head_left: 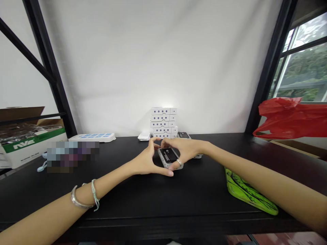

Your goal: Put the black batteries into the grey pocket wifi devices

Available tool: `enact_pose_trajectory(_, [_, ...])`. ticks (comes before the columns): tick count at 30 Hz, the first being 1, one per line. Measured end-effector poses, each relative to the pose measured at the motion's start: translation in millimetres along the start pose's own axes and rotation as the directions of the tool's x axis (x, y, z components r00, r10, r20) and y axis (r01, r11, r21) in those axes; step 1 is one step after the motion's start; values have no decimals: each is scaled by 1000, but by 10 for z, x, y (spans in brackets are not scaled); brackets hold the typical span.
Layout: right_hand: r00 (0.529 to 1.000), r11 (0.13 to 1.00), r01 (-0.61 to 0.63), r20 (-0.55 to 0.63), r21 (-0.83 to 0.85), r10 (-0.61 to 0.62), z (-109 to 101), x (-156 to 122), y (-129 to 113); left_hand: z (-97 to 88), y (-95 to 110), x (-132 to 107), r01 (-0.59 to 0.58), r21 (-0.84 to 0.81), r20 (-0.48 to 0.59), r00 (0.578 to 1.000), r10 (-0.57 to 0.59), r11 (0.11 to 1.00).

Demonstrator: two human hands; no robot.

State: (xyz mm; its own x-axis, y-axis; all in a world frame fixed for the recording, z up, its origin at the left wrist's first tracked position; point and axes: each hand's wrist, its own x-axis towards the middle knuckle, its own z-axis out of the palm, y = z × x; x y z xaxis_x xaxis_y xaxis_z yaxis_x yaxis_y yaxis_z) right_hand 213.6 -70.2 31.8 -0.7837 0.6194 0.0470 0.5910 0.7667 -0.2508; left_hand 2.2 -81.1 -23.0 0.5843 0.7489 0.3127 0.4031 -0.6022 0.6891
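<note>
Both my hands meet over the middle of a black table [158,200]. Between them is a small grey device with a dark face [168,156], tilted up off the table. My left hand [148,161] curls round its left and lower edge with thumb and fingers. My right hand [182,151], with a ring on one finger, grips its right side from above. Behind the hands stands a stack of several small white boxes [163,123] against the wall.
A white power strip [92,137] lies at the back left, beside a cardboard box [25,136]. A green flat item [247,192] lies under my right forearm. A red plastic bag [288,117] hangs at the right by the window. Small white and dark items sit beside the stack.
</note>
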Motion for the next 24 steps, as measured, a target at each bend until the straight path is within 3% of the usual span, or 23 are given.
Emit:
enact_pose_trajectory(4, [999, 999, -31, 30, -8, 31, 113, 58, -14, -19, -16, 1, 3, 31, 26, 1000, -3, 1000])
enact_pose_trajectory(16, [992, 994, -105, 69, -9, 105, 126, 196, 77, 8, -74, 31, 13, 25, 37, 999, -14, 1000])
enact_pose_trajectory(19, [996, 996, -89, 20, -33, 89, 114, 214, 57, 10, -53, 29, 26, 17, 29, 999, -27, 1000])
enact_pose_trajectory(22, [996, 998, -54, -71, 32, 56, 43, 160, 19, 4, -28, 18, 50, 23, 25, 998, -51, 998])
enact_pose_trajectory(24, [998, 986, -48, -34, 161, 55, -42, 120, 32, 1, -21, 15, 75, 28, 33, 997, -76, 997])
